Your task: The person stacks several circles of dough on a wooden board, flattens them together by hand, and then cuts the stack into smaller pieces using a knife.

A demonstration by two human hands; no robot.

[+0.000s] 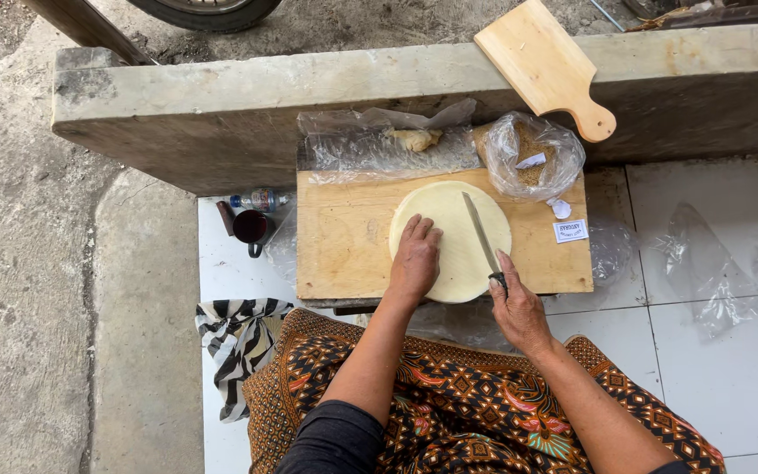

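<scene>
1. My left hand (416,259) lies flat and open on the round dough sheet (449,239), which sits on the wooden board (344,237)
2. My right hand (518,307) is closed around the knife (482,237), blade lying across the dough just right of my left hand

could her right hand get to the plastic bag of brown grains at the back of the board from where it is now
Probably yes. The right hand holds a knife over the flat dough round, and the bag of brown grains sits just beyond on the wooden board. Nothing stands between, though the hand is occupied by the knife.
</scene>
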